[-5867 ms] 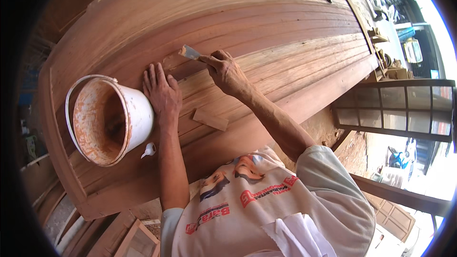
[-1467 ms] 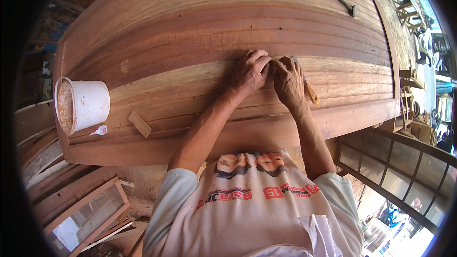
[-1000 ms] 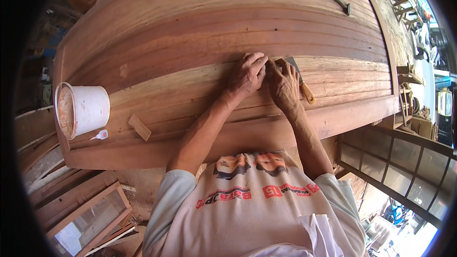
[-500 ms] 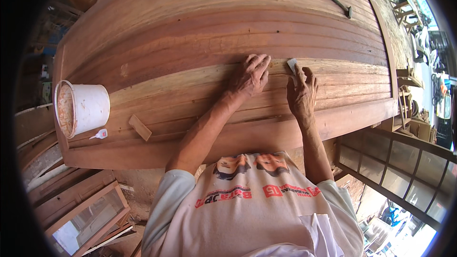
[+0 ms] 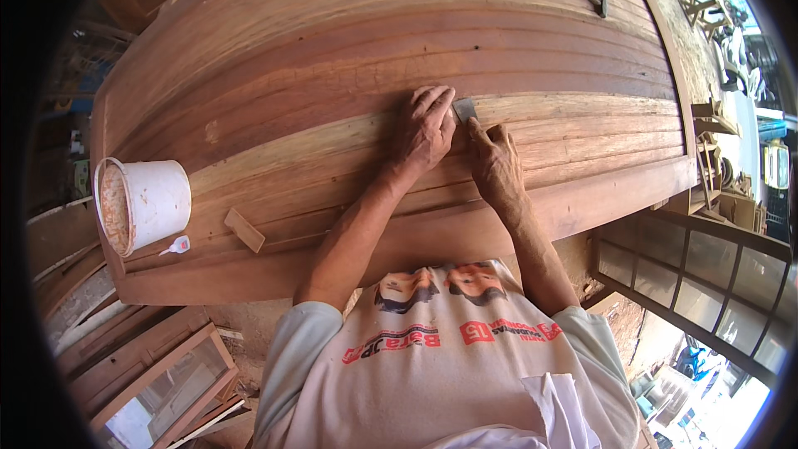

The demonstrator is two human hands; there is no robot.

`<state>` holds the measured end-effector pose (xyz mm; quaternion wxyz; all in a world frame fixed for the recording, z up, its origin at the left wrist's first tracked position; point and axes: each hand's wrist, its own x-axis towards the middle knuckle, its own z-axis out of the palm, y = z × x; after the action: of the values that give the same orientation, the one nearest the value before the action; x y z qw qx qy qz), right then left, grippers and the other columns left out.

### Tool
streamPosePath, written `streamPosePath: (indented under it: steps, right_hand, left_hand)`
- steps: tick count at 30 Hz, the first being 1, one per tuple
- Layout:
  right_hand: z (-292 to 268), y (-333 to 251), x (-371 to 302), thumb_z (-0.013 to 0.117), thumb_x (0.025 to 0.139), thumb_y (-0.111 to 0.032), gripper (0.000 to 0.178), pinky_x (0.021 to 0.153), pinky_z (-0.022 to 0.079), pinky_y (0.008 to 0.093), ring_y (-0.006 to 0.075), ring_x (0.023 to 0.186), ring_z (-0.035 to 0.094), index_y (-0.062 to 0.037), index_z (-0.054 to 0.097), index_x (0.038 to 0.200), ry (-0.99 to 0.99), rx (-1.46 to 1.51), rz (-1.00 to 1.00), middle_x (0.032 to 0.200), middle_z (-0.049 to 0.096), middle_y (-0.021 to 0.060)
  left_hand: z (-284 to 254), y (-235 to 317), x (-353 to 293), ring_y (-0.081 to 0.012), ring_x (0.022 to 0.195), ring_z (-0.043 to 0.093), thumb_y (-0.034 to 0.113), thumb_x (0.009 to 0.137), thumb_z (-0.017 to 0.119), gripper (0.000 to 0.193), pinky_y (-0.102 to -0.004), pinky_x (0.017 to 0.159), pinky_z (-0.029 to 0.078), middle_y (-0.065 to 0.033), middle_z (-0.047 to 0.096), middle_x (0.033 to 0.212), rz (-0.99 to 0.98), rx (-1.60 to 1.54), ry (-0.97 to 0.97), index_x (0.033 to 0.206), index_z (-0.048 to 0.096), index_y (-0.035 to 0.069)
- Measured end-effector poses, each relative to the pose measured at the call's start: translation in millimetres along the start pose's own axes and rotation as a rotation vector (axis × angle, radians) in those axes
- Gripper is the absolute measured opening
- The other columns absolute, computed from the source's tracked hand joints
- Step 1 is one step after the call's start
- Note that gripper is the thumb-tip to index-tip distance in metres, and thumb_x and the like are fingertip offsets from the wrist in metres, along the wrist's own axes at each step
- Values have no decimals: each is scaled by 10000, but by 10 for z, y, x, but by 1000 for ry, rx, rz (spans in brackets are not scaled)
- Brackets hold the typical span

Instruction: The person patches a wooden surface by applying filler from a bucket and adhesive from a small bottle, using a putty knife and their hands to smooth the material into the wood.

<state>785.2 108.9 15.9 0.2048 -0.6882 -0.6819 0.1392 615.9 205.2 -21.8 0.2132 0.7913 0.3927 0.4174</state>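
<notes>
Your left hand (image 5: 426, 129) lies flat on the curved brown plank hull (image 5: 349, 50); your right hand (image 5: 493, 165) pinches a small grey scraper blade (image 5: 464, 109) beside it.

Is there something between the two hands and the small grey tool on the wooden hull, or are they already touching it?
Nothing visible stands between them. The small grey blade lies flat on the wooden hull, with the right hand pressing it from below and the left hand touching its left edge. The white bucket and wooden block sit far to the left.

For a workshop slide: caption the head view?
Both hands press a small flat blade against a wooden hull; bucket alongside.
</notes>
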Motion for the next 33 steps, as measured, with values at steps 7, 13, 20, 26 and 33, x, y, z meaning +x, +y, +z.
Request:
streamPosePath:
  steps: [7,13,20,26,33]
  right_hand:
    - [9,-33,-63,657,1041,-106,423,918,566,508,421,1034,669,-98,692,1462,-4,-45,3,1087,658,232]
    - [-118,-122,0,643,1030,-82,472,905,574,518,426,1043,665,-99,657,1502,-36,14,7,1089,644,228]
    - [-142,-145,45,649,1031,-70,457,902,577,517,430,1056,663,-115,675,1485,-62,56,17,1073,633,235]
    - [-314,46,-26,663,1058,-113,422,875,575,501,398,1032,670,-165,683,1476,-52,69,-17,1073,652,192]
    - [-647,644,3,643,1040,-43,381,881,558,483,367,1000,654,-116,746,1399,-90,-21,-143,1036,651,163]
  left_hand:
    - [-18,57,20,-419,1284,650,22,994,662,317,-493,1118,540,-224,717,1331,-14,13,18,1283,734,-83]
    - [-24,30,10,-421,1257,660,17,977,674,298,-489,1097,548,-238,720,1300,16,42,38,1246,735,-97]
    - [-15,-2,5,-426,1247,661,8,962,682,293,-492,1087,552,-246,719,1279,20,35,36,1229,735,-100]
    - [-56,40,12,-420,1305,641,42,990,679,328,-490,1127,541,-228,708,1359,-6,31,-36,1287,735,-85]
    - [2,-1,-146,-416,1532,472,169,1030,694,489,-488,1270,425,-230,574,1599,37,233,-184,1459,655,-63]
